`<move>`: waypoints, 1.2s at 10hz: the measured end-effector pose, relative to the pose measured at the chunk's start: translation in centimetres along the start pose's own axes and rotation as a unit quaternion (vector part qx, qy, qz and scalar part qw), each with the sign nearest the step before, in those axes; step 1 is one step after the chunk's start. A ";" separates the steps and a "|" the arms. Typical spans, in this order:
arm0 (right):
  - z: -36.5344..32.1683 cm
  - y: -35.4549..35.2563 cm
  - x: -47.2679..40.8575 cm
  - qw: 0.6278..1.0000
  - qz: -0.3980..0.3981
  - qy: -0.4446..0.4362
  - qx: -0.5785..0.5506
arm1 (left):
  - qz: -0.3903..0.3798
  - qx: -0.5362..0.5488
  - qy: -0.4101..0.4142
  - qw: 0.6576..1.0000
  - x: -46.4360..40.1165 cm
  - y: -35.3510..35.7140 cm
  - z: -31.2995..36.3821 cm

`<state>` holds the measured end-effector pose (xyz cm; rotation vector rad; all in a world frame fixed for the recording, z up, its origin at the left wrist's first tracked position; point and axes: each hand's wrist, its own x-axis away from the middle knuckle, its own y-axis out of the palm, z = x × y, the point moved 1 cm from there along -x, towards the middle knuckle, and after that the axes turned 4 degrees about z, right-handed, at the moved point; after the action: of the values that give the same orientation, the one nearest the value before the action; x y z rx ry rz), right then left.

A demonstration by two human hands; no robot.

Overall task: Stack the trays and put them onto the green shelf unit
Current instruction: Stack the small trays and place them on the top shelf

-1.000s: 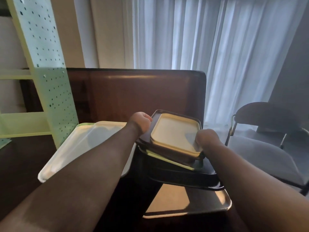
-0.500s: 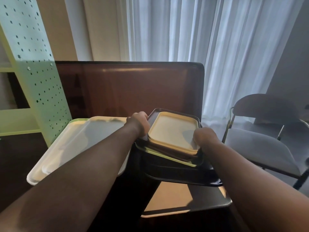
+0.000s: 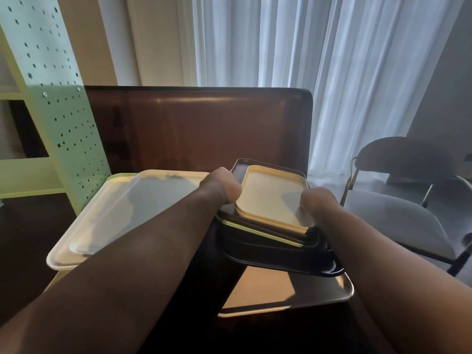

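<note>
Both hands grip a stack point(image 3: 275, 241) of trays: the left hand point(image 3: 221, 185) is closed on its left edge, the right hand point(image 3: 318, 204) on its right edge. A white tray point(image 3: 102, 215) lies left of the stack, with the green shelf point(image 3: 53, 103) beyond it. A grey tray point(image 3: 319, 292) lies under the stack on the desk point(image 3: 30, 251).

Sheer white curtains point(image 3: 319, 60) glow with soft daylight across the back. A beige wall point(image 3: 97, 39) stands to their left. A dark chair with a grey seat point(image 3: 398, 213) sits at right, beside a dark wooden table point(image 3: 204, 129).
</note>
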<state>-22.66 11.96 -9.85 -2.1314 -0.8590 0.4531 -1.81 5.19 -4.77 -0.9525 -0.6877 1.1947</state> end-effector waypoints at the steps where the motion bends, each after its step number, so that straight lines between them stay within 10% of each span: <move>1: 0.3 0.0 -0.1 0.999 0.008 0.037 -0.032 | -0.021 -0.006 0.005 1.000 0.5 0.0 0.4; 5: 0.0 -0.7 0.6 0.997 0.002 0.043 -0.059 | -0.042 0.057 -0.005 0.998 1.1 0.8 0.2; 12: -8.5 -2.9 8.2 0.963 -0.037 0.038 -0.265 | 0.154 0.246 -0.137 0.947 2.1 -7.2 -6.3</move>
<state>-13.33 14.54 -2.50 -2.5670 -1.1025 0.1006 7.35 5.14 -1.32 -0.4842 -0.4277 1.7011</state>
